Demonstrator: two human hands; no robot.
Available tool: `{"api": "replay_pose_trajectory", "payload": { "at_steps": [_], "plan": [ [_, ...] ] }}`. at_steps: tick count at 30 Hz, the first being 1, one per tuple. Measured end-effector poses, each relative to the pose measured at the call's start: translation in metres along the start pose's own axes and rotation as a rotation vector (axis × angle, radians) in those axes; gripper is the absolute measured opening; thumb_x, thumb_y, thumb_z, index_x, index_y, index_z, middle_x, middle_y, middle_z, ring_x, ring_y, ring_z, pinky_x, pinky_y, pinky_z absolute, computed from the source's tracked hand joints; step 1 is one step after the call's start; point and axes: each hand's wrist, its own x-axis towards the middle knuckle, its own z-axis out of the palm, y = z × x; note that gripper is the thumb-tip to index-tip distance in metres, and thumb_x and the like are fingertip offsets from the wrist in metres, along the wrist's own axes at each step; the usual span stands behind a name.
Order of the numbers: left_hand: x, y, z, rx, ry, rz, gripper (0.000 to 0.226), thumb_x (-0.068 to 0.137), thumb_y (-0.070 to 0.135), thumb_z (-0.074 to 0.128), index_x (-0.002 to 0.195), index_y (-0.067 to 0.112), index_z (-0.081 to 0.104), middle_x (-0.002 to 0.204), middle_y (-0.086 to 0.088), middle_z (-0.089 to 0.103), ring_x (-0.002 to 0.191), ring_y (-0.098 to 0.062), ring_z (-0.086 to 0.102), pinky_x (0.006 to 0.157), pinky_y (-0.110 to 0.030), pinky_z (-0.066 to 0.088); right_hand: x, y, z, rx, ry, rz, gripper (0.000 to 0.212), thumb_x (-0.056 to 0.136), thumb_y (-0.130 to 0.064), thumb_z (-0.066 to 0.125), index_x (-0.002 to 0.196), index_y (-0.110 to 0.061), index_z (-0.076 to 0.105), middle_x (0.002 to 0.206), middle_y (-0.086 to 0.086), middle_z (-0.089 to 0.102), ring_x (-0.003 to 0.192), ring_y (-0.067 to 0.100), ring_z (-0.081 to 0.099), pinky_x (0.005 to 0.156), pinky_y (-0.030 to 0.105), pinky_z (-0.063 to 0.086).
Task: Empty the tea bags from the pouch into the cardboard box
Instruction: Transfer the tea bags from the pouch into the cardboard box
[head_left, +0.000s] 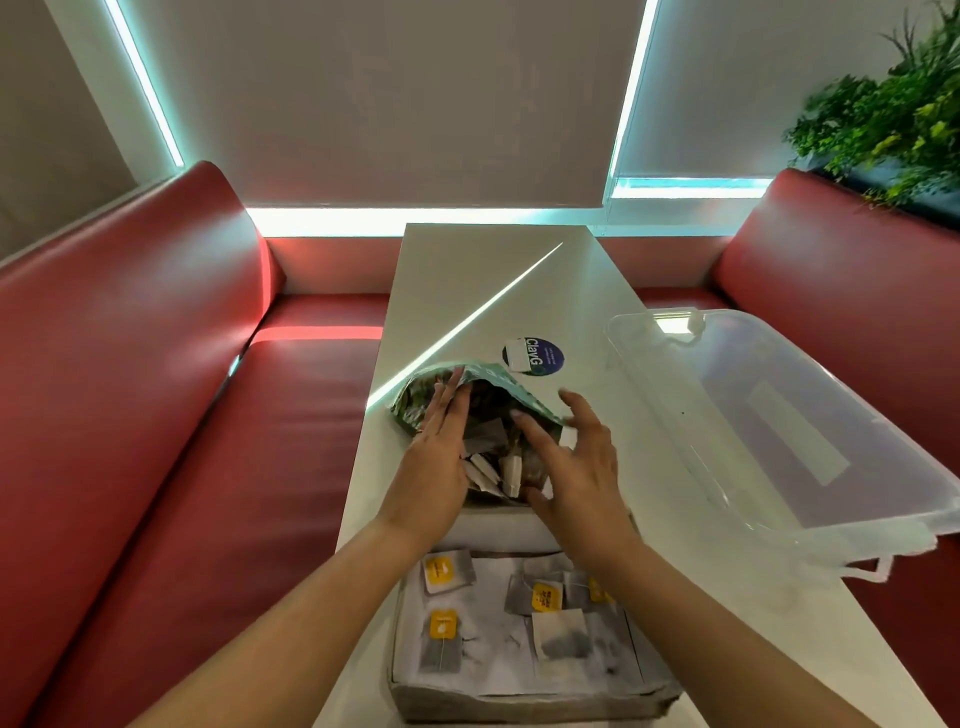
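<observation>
Red padded booth seats (156, 415) with a smooth vinyl sheen flank a narrow, glossy white counter (493, 275).

- Pouch (498, 376): crinkled foil-like film, teal outside with a printed pattern. It lies on the counter with its wide mouth gaping toward the person, just beyond the box. Flat grey and white paper tea bags (488, 467) are heaped inside the mouth.
- Cardboard box (519, 706): shallow, rectangular, white-lined, at the counter's near end. Several square tea bags with yellow tags (447, 571) lie scattered flat in it.
- Left hand (436, 457): fingers straight and pressed along the pouch's left wall. Grip wide, holding nothing.
- Right hand (576, 462): fingers spread over the pouch's right edge. Grip wide; contact with the film cannot be told.
- Clear plastic bin (779, 415): rounded corners, on the counter's right side.
- Round dark-blue sticker (540, 356): beyond the pouch.
</observation>
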Motion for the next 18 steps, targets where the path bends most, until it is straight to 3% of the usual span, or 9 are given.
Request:
{"api": "replay_pose_trajectory", "payload": {
  "at_steps": [2,5,7,11,15,18],
  "plan": [
    [0.0,0.001,-0.002,-0.029,-0.012,-0.012,0.081,0.085,-0.012,0.042,0.149,0.024,0.008,0.151,0.016,0.007,0.143,-0.016,0.016,0.111,-0.014,0.016,0.0,-0.002,0.0,-0.167,0.059,-0.198,0.07,0.072,-0.019,0.071,0.135,-0.034,0.044,0.147,0.012,0.02,0.133,0.035,0.027,0.103,0.045,0.029],
    [0.002,0.0,-0.005,-0.062,-0.059,-0.026,0.08,0.086,-0.011,0.041,0.149,0.024,0.007,0.157,0.006,0.009,0.144,-0.016,0.016,0.113,-0.023,0.022,-0.002,-0.002,0.007,-0.252,0.142,-0.424,0.039,0.08,-0.02,0.06,0.118,-0.031,0.058,0.14,0.006,0.035,0.132,0.031,0.031,0.103,0.045,0.028],
    [0.003,-0.001,-0.006,-0.078,-0.101,-0.04,0.079,0.087,-0.009,0.041,0.149,0.025,0.006,0.158,0.005,0.008,0.144,-0.013,0.014,0.114,-0.024,0.022,-0.004,0.0,0.008,-0.293,0.126,-0.528,0.04,0.078,-0.014,0.058,0.116,-0.029,0.057,0.133,0.005,0.039,0.127,0.029,0.036,0.103,0.046,0.03],
    [0.005,-0.002,-0.009,-0.103,-0.168,-0.048,0.077,0.089,-0.006,0.04,0.149,0.027,0.006,0.157,0.003,0.013,0.142,-0.009,0.016,0.103,0.0,0.014,0.007,0.003,0.001,-0.368,-0.008,-0.746,0.045,0.079,-0.013,0.048,0.12,-0.03,0.055,0.13,0.005,0.039,0.122,0.028,0.038,0.104,0.045,0.027],
    [0.008,-0.001,-0.014,-0.113,-0.221,-0.051,0.075,0.091,-0.003,0.04,0.149,0.029,0.004,0.157,0.004,0.015,0.142,-0.009,0.016,0.111,-0.015,0.017,0.019,0.003,-0.006,-0.357,-0.113,-0.901,0.042,0.08,-0.016,0.061,0.119,-0.03,0.054,0.128,0.005,0.04,0.117,0.026,0.041,0.094,0.04,0.037],
    [0.008,-0.001,-0.016,-0.109,-0.229,-0.035,0.075,0.09,-0.003,0.039,0.15,0.028,0.006,0.156,0.004,0.016,0.142,-0.008,0.017,0.111,-0.014,0.016,0.024,0.004,-0.011,-0.304,-0.182,-0.916,0.031,0.082,-0.014,0.056,0.111,-0.023,0.062,0.122,0.006,0.048,0.107,0.023,0.048,0.081,0.033,0.047]
  ]
}}
